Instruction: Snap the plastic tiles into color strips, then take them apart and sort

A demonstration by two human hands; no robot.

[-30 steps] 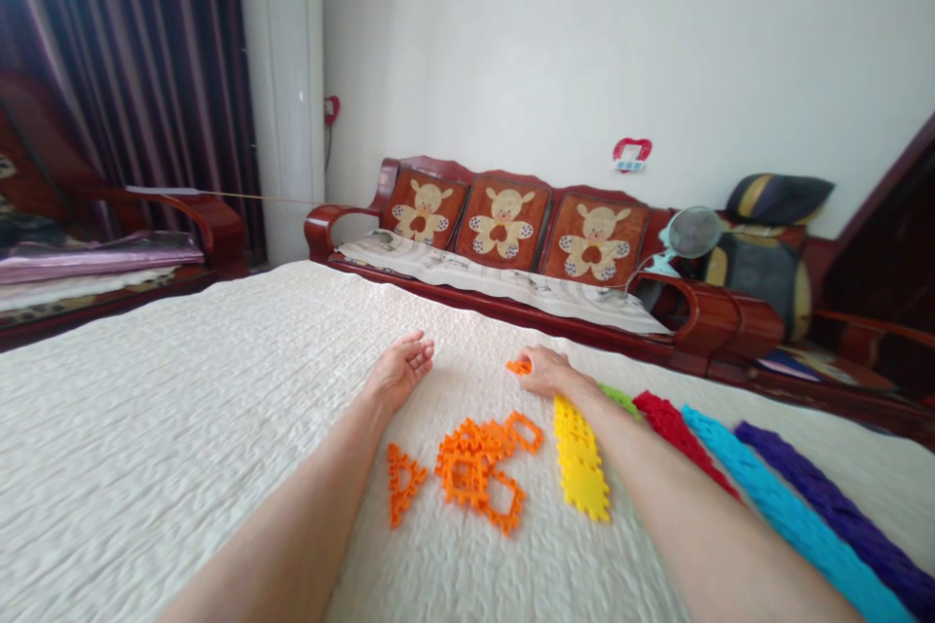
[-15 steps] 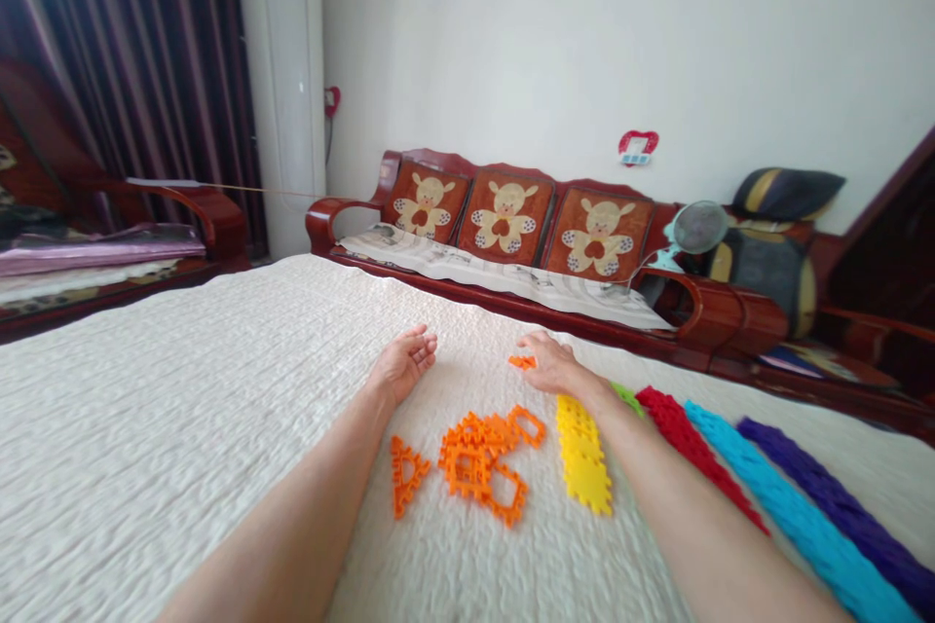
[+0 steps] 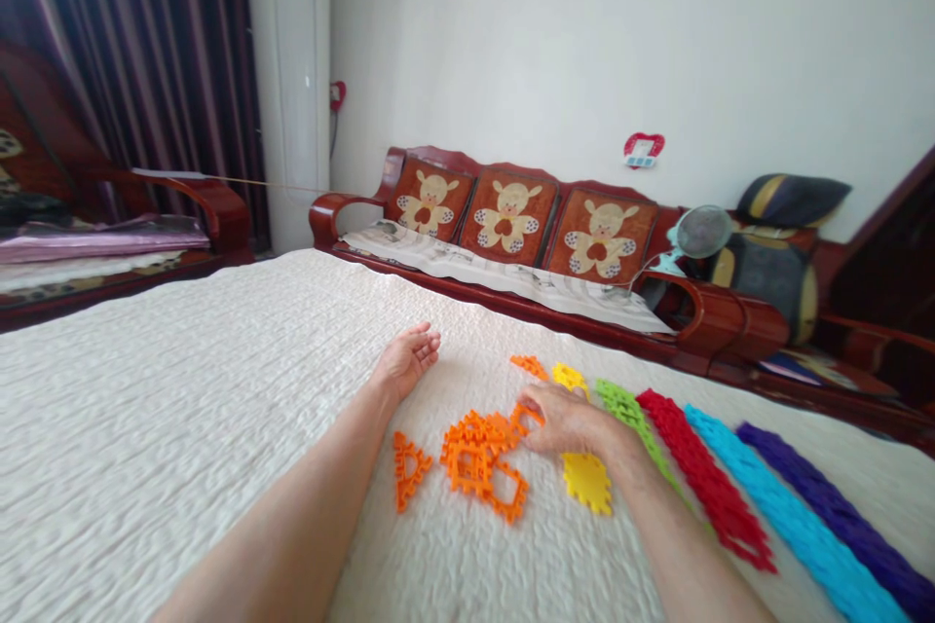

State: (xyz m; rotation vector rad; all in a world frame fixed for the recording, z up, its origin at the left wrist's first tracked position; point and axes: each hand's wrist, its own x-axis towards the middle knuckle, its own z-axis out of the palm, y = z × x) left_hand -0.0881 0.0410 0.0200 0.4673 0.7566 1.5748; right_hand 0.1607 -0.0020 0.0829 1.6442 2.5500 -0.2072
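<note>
My right hand [image 3: 566,419] reaches low over the cloth, its thumb and fingers curled around the right side of an orange building piece [image 3: 523,421] with a square opening. That piece lies against a small heap of orange toothed building pieces [image 3: 467,453]. Palm turned inward, my left hand [image 3: 410,360] rests on the cloth with fingers loosely spread and holds nothing. A triangular orange piece [image 3: 410,470] lies left of the heap. Another orange piece [image 3: 529,367] is farther back. Partly hidden under my right hand is a row of yellow pieces [image 3: 586,482].
To the right run rows of green [image 3: 620,404], red [image 3: 701,467], light blue [image 3: 789,516] and purple pieces [image 3: 833,501]. All lie on a white quilted cover [image 3: 219,389]. Beyond its edge stands a wooden sofa [image 3: 720,316] with bear cushions [image 3: 507,214] and a small fan [image 3: 701,232].
My right hand has moved back toward me, from the far orange piece to the one at the heap's edge. The far piece stays on the cover. My left hand has hardly moved.
</note>
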